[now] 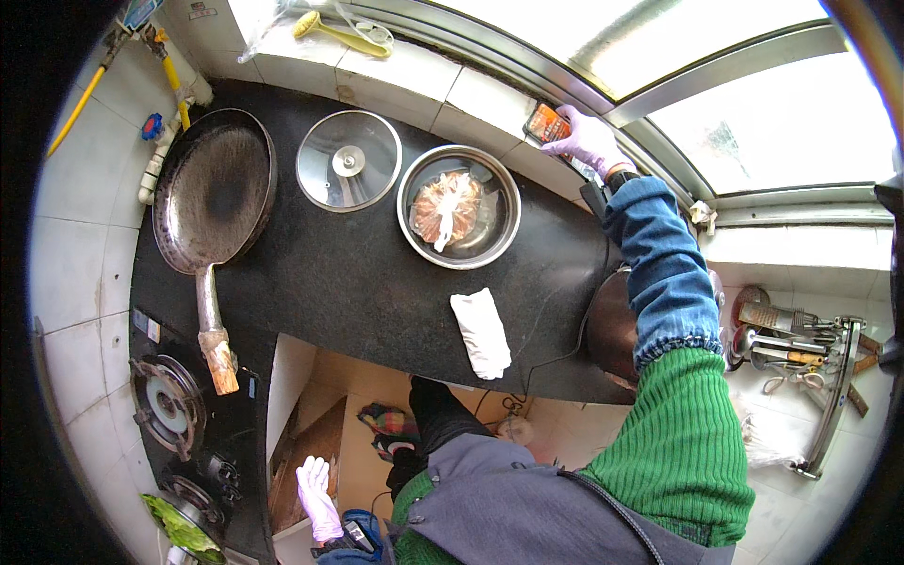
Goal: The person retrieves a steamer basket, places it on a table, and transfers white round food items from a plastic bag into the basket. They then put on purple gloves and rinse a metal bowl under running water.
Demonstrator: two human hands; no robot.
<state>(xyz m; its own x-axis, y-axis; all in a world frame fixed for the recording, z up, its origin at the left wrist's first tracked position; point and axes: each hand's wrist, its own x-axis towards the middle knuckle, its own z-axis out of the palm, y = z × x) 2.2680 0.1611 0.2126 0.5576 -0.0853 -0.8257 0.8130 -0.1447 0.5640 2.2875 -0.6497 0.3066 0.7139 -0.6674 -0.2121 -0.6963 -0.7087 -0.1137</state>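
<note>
My right hand, in a pale purple glove, reaches to the tiled window ledge. Its thumb and fingers are around the end of a small packet with an orange printed front. At the lower left my left hand, gloved alike, hangs beside the counter with its fingers extended and nothing in it. Before me on the black countertop stands a round steel pan holding a tied clear plastic bag of reddish-brown food. A folded white cloth lies nearer to me.
A glass lid and a large wok lie left of the pan. Gas burners stand at the left. A dark pot sits partly under my right arm. Utensils hang at the right; a yellow-green brush rests on the ledge.
</note>
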